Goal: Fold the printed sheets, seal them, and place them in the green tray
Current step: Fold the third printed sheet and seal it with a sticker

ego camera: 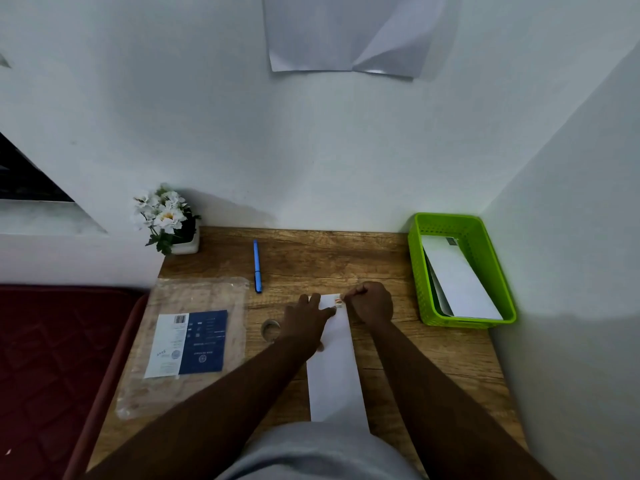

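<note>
My left hand (304, 317) lies flat, fingers straight, pinning the folded sheet (334, 368) mid-worktop near the front edge. My right hand (372, 303) pinches what looks like a sticker (338, 301) at its far end. Light, floppy paper; lift by a long edge toward the green tray (417, 268).

Blue pen (257, 266), potted white flowers (168, 218), tape roll (270, 329), plastic packet (187, 344), wooden desk (433, 358)

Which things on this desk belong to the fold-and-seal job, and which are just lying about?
In the job: folded sheet; small sticker; left hand pressing the sheet; right hand pinching at the sticker; green tray holding finished sheets.

Lying about: blue pen; flower pot; plastic packet; tape roll.
</note>
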